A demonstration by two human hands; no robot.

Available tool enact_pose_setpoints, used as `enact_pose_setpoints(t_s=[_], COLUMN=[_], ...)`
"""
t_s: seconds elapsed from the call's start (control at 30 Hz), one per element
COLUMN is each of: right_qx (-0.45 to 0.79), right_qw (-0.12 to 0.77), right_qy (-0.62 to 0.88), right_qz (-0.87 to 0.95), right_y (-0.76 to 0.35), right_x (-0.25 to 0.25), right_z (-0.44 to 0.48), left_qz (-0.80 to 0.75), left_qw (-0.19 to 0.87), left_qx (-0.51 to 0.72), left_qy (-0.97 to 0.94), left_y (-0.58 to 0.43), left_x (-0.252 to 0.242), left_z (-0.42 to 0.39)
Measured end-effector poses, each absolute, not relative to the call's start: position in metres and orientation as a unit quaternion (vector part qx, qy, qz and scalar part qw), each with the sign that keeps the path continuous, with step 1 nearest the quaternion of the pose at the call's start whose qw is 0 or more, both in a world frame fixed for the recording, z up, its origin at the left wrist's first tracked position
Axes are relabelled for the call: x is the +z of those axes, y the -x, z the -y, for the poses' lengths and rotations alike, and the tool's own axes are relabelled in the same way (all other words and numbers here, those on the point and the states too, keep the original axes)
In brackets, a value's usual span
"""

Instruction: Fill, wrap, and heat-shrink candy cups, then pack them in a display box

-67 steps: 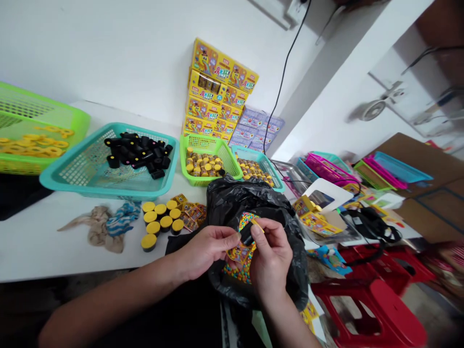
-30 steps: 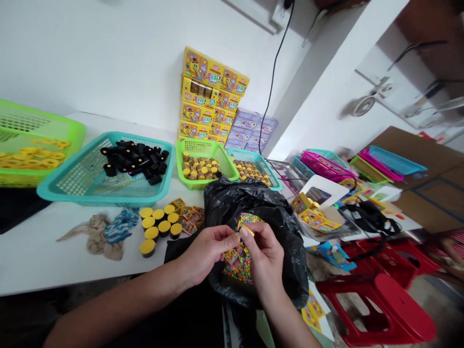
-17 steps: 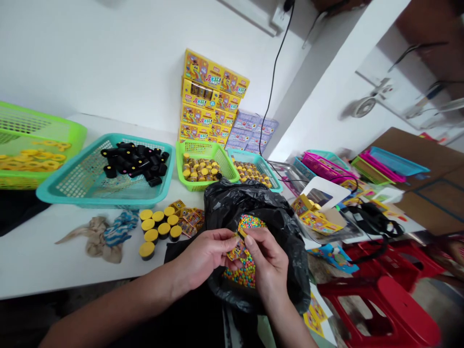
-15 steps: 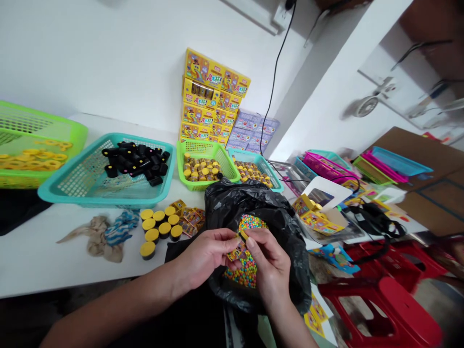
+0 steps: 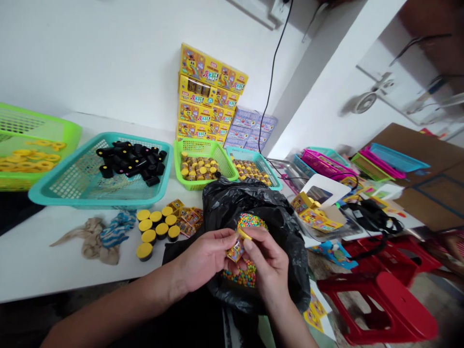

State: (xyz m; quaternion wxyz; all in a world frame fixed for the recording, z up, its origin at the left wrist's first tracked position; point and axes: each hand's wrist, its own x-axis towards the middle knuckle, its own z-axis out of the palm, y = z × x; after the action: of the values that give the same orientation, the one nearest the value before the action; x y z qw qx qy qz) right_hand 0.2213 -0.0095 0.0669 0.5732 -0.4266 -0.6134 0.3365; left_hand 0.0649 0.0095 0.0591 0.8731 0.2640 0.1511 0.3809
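Drawn closer to my left hand (image 5: 203, 258) since two seconds ago, the yellow-lidded cup (image 5: 245, 235) is being pinched with its printed label (image 5: 235, 252) between that and my right hand (image 5: 268, 256) above beads (image 5: 252, 220) in the black bag (image 5: 264, 200), whose bunched rim (image 5: 216, 194) is standing before the green basket (image 5: 228, 164), beside loose labels (image 5: 192, 220).

Most of the small tub (image 5: 245, 234) is being hidden by the right hand (image 5: 268, 255). The beads (image 5: 239, 278) are being partly covered by that hand and the left hand (image 5: 203, 258). The leftmost basket (image 5: 73, 133) is being cut off by the view's edge; print on the purple boxes (image 5: 243, 117) is being blurred.
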Motion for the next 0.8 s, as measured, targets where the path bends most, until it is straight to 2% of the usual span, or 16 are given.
enact_pose_setpoints(t_s=[0.2,0.37,0.53,0.8], right_qx=[0.243,0.252,0.242,0.182], right_qw=[0.536,0.512,0.55,0.488], right_qy=[0.412,0.409,0.404,0.45], right_qz=[0.696,0.712,0.69,0.725], right_y=[-0.221,-0.225,-0.226,-0.227], right_x=[0.067,0.069,0.073,0.078], right_z=[0.013,0.014,0.014,0.019], left_qz=[-0.151,-0.181,-0.191,-0.218], left_qw=[0.873,0.864,0.858,0.819], left_qx=[0.395,0.378,0.365,0.441], left_qy=[-0.245,-0.277,-0.306,-0.294], left_y=[-0.061,-0.058,-0.058,-0.062], left_x=[0.059,0.057,0.058,0.066], left_z=[-0.014,-0.013,-0.017,-0.022])
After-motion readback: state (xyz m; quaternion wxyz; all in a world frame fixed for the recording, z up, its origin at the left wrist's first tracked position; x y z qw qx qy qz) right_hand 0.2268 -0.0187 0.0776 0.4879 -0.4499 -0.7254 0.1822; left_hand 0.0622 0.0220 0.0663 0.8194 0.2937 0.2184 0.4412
